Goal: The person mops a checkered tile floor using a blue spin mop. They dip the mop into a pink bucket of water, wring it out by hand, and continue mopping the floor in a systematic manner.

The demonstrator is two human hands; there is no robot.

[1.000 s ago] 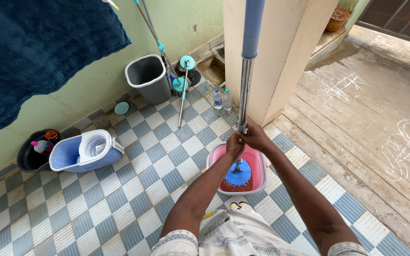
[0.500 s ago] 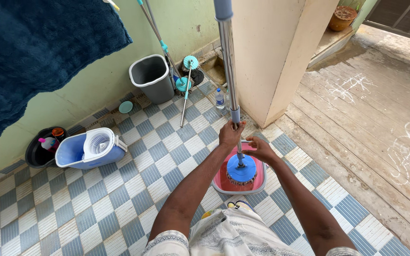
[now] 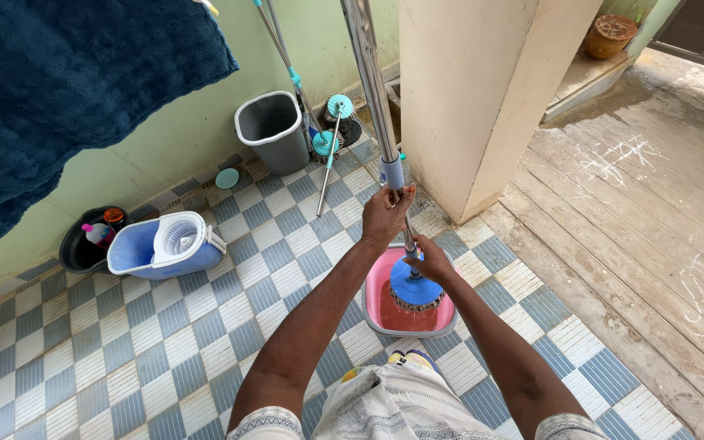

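Note:
My left hand [image 3: 385, 213] grips the steel mop pole [image 3: 368, 73] just below its blue collar. Lower down, my right hand [image 3: 429, 262] holds the pole right above the round blue mop head [image 3: 413, 287]. The mop head hangs with its fringe just over the reddish water in a pink bucket [image 3: 374, 287] on the checked tile floor. The pole leans up and to the left, out of view at the top.
A blue spin-mop bucket [image 3: 165, 247] lies on its side at left, beside a black tub [image 3: 79, 248] of bottles. A grey bin [image 3: 275, 130] and two more mops [image 3: 323, 143] stand by the green wall. A cream pillar [image 3: 482, 98] rises at right; a blue towel [image 3: 67, 90] hangs top left.
My right hand slid down the pole from beside the left hand to just above the mop head. The mop head rose out of the bucket's water and the pole tilted leftward.

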